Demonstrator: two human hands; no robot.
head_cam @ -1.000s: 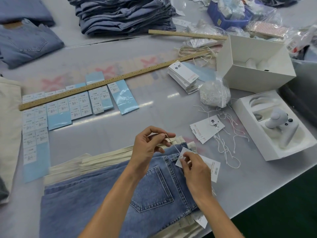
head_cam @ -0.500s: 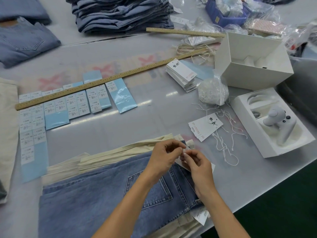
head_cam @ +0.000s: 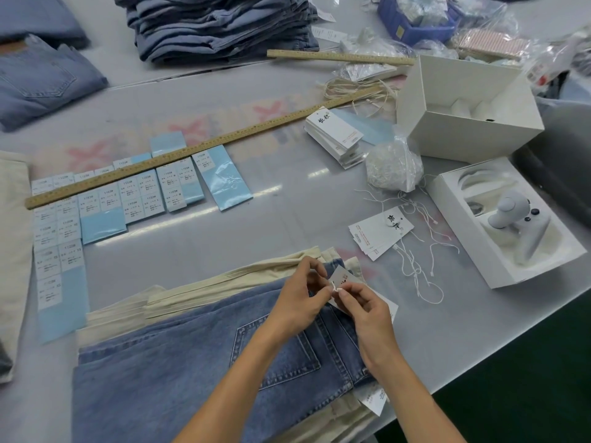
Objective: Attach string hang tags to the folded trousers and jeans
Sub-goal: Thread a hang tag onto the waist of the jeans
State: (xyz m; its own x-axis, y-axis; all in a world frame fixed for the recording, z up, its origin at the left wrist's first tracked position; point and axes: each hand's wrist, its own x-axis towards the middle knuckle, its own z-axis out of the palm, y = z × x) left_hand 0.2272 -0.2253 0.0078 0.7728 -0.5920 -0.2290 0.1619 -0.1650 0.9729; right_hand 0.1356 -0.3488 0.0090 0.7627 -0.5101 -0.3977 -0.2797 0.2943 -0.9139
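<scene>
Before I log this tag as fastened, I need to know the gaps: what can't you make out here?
- String clasp, head view: too small; left hand and right hand fingertips cover it, so closed or not is unclear.
- Hang tag: print blurred, right hand covers part.
- Belt loop on the jeans: hidden behind both hands.

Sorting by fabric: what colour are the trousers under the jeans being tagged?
Cream trousers, beneath blue jeans; head view.

A garment finishing room: a long grey worktop carries a wooden ruler, stacked jeans beyond it, size stickers just beneath.
</scene>
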